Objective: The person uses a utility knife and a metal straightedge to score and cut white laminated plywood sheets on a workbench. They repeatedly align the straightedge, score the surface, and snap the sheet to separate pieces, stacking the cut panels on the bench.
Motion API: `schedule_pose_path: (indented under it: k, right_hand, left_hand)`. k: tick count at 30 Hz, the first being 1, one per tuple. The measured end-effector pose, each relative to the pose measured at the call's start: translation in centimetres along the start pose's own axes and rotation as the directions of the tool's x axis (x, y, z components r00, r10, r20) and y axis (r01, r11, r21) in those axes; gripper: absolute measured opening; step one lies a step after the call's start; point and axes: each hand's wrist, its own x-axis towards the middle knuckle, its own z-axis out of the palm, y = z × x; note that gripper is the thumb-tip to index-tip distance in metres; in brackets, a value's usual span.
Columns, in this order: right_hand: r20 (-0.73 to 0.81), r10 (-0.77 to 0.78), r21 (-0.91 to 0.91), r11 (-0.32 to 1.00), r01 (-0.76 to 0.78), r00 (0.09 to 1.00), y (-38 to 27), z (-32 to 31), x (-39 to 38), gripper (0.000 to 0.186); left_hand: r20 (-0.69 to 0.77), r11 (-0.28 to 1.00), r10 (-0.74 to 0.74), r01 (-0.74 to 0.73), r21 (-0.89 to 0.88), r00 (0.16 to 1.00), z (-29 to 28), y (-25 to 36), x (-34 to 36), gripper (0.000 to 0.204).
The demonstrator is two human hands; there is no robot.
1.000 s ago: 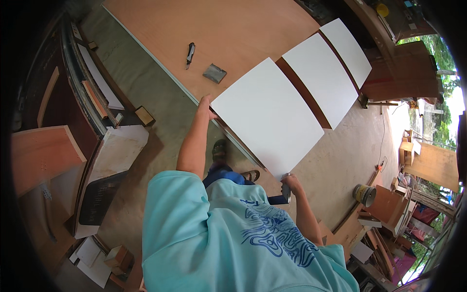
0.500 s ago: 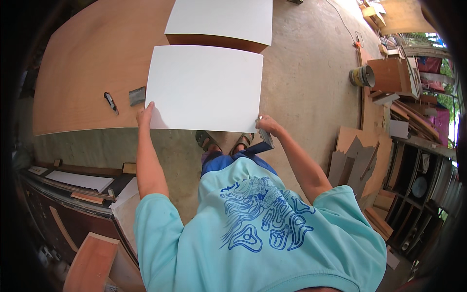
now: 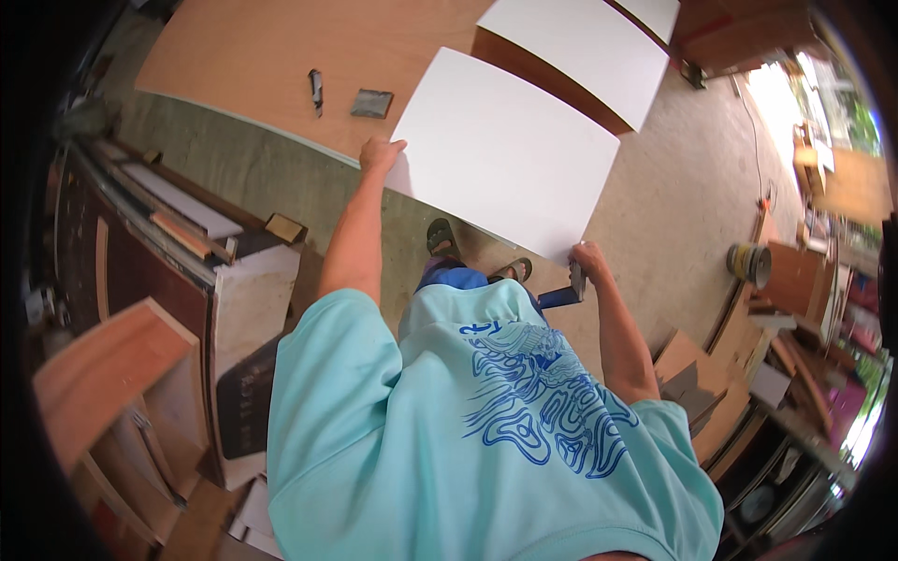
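A flat white panel (image 3: 510, 154) is held by its near corners, over the brown plywood sheet (image 3: 243, 56). My left hand (image 3: 380, 155) grips the left corner with the thumb on top; the fingers beneath are hidden. At the right corner, my right hand (image 3: 589, 258) closes on the panel's edge. The same hand also holds a tool with a grey metal body and a dark blue part (image 3: 561, 295), hanging below the panel; its kind is unclear. On the plywood, left of the panel, lie a utility knife (image 3: 316, 93) and a grey rectangular block (image 3: 372, 103).
Another white-topped panel (image 3: 580, 56) lies just beyond, with a brown edge. Stacked boards (image 3: 168, 201) and a wooden frame (image 3: 117, 374) stand at the left. On the right are a bucket (image 3: 749, 265), leaning offcuts (image 3: 687, 379) and a rack. My sandalled feet are under the panel.
My view has turned to the left, so the panel and plywood sit tilted and further right in the picture. Both hands keep their hold on the panel's corners.
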Motion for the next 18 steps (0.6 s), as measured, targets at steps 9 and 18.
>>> schedule_pose_path:
  k: [9, 18]
  right_hand:
    - [0.139, 0.068, 0.017, 0.997, -0.071, 0.988, -1.5, 0.6, -4.0, 0.016]
    - [0.286, -0.045, -0.384, 0.910, 0.158, 0.957, -1.9, 0.1, -3.4, 0.012]
  left_hand:
    - [-0.093, 0.999, -0.007, 0.003, -0.043, 0.996, -0.6, 1.5, -2.3, 0.045]
    - [-0.041, 0.992, 0.057, -0.061, -0.114, 0.998, -0.4, -0.1, -1.0, 0.047]
